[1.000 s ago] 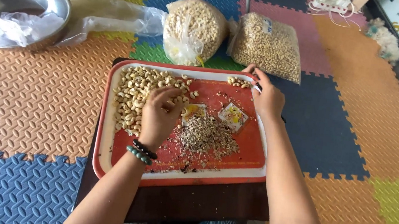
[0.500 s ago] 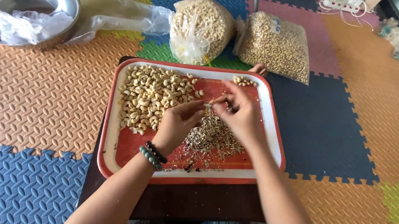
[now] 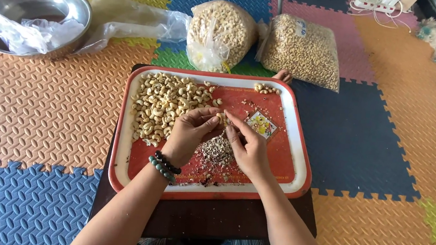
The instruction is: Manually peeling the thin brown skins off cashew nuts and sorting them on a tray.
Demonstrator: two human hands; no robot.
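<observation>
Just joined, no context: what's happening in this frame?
A person sits at a red tray on a low dark table. The left hand and right hand meet over a pile of shell scraps, pinching a cashew between them. Peeled cashews are heaped on the tray's left; two bags of cashews lie beyond it.

Both forearms reach forward over the tray; the left hand and right hand meet mid-tray, fingertips pinched together, a bead bracelet on the left wrist.
</observation>
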